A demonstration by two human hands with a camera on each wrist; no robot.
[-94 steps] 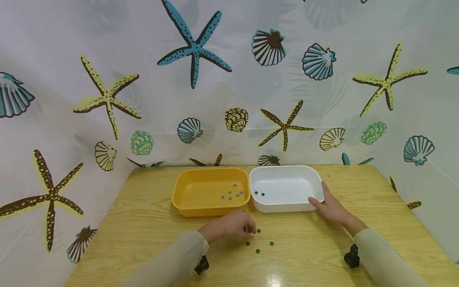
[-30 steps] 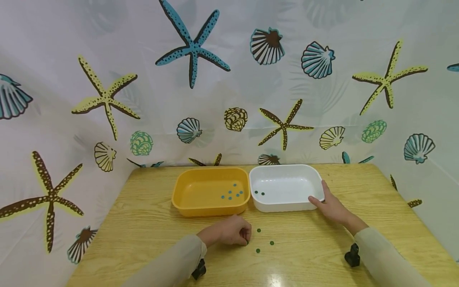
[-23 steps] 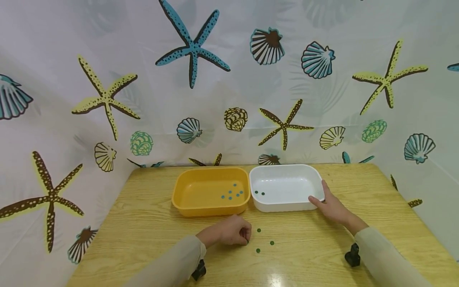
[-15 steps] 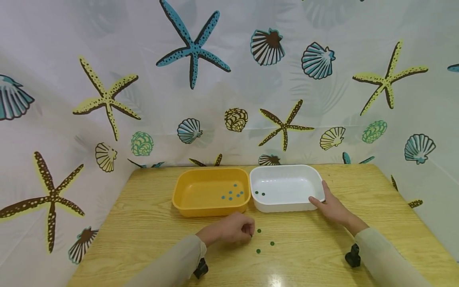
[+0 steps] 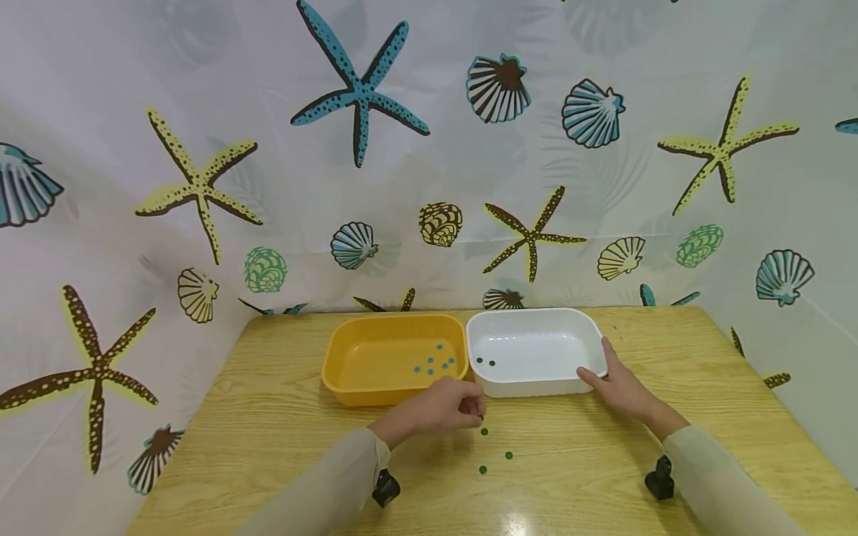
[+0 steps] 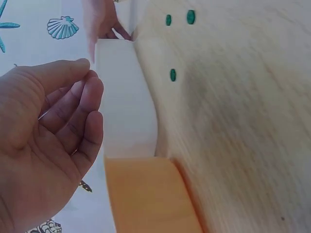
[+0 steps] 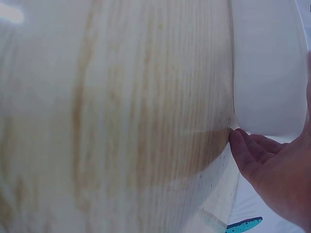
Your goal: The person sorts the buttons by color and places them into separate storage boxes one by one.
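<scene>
My left hand (image 5: 442, 406) is raised over the table in front of the two tubs, thumb and index finger pinching a small dark-green button (image 5: 481, 418). In the left wrist view the left hand (image 6: 53, 116) shows thumb and index tip together, the button hidden between them. Three more green buttons (image 5: 509, 455) lie on the table just nearer. My right hand (image 5: 620, 383) grips the front right corner of the white plastic tub (image 5: 529, 388), thumb at the front rim and fingers along the right side. Two green buttons (image 5: 492, 363) lie inside that tub.
Left of the white tub, side by side with it, stands a yellow tub (image 5: 382, 397) holding several blue buttons (image 5: 430, 360). Both are near the back edge of the wooden table (image 5: 268, 417). A curtain (image 5: 415, 179) with starfish and shells hangs behind and at the sides.
My left hand took hold of a green button at the table, lifted it and has moved away from me, towards the tubs. My right hand has stayed at the white tub.
</scene>
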